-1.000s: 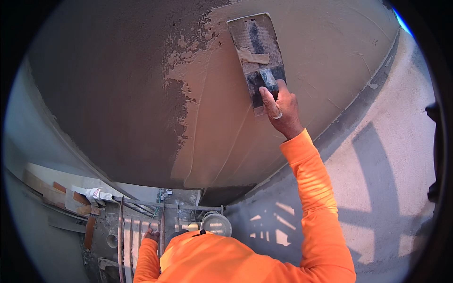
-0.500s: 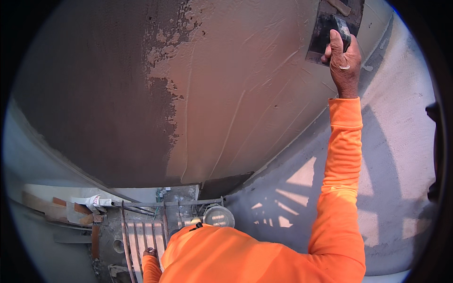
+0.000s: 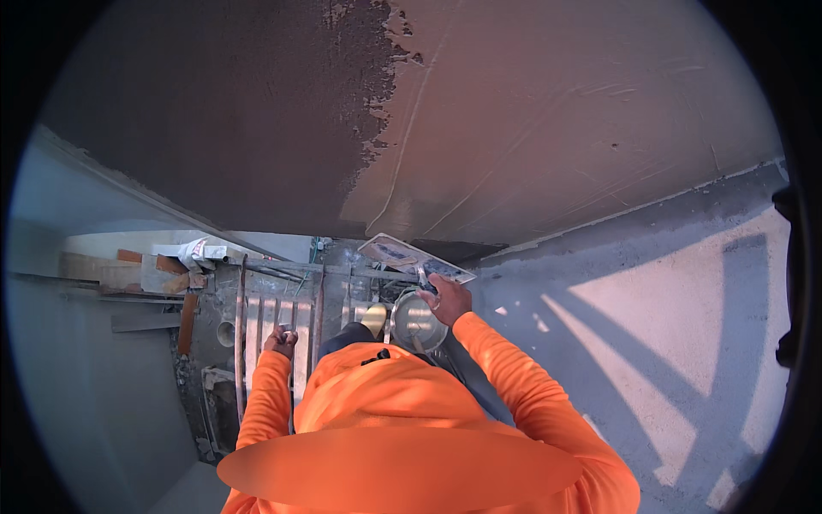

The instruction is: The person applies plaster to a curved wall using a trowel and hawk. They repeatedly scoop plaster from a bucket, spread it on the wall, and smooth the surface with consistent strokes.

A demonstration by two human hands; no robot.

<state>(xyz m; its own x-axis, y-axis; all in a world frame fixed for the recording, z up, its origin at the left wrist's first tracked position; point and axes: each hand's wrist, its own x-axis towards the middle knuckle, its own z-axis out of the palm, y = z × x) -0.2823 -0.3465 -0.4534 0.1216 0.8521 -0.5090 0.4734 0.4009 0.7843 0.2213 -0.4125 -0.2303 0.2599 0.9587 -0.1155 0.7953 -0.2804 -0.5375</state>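
Observation:
My right hand (image 3: 449, 300) is closed round the handle of a plastering trowel (image 3: 407, 254). The trowel's flat, plaster-smeared blade lies beyond my fingers, close to the lower edge of the wall. Just below that hand stands a round bucket (image 3: 418, 319), with a stick-like handle leaning in it. Low on the left, my left hand (image 3: 281, 340) hangs beside the scaffold with curled fingers; what they hold, if anything, is too small to make out. In front of me rises the wall (image 3: 531, 120), with smooth wet plaster on the right and a darker, rougher coat on the left.
Below me are scaffold planks (image 3: 265, 313) with metal rails (image 3: 321, 304). Boards and bricks (image 3: 167, 270) are stacked at the left, near a white bag (image 3: 193, 252). A grey side wall (image 3: 599, 300) with sunlit patches closes off the right.
My right hand has come down from high on the wall with the trowel, to above the bucket. My view has tilted downward, and more of my left arm shows.

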